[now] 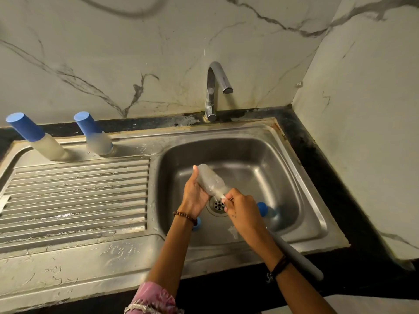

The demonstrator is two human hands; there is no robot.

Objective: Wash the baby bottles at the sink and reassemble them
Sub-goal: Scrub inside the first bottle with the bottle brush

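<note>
While the left hand (194,196) grips a clear bottle (209,180) over the sink basin (292,177), fingers curled round its body, the right hand (238,206) pinches the stem of a brush at the bottle's mouth. The bottle lies tilted, its base up toward the left and its mouth down toward the drain (218,205). A grey brush handle (297,257) runs back under the right forearm and out over the sink's front edge. Two blue parts lie in the basin: one (263,208) just right of the right hand, one (196,223) partly hidden behind the left wrist. On the draining board (74,200), two capped bottles (36,137) (94,133) stand near the wall, left of the tap (215,91).
</note>
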